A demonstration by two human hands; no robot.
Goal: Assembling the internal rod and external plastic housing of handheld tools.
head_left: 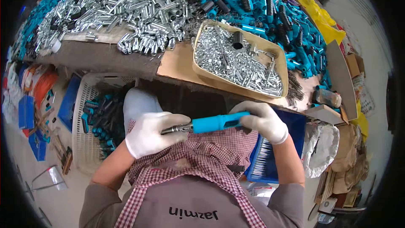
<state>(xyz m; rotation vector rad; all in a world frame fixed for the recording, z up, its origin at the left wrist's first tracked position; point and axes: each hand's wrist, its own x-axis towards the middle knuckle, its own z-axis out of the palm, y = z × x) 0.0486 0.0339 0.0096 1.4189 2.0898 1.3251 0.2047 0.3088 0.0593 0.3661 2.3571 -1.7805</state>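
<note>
A blue plastic handle (215,123) with a grey metal tip lies level between both gloved hands, above my lap. My left hand (149,133), in a white glove, pinches the metal tip end (175,129). My right hand (263,120), also gloved in white, grips the handle's other end. A checked cloth (202,154) covers my lap beneath them.
On the workbench ahead stands a beige tray (200,69) of small metal parts, behind it a heap of silver tubes (126,8) and a pile of blue handles (274,12). A white basket (84,118) of finished handles sits at my left, a blue box (295,131) at my right.
</note>
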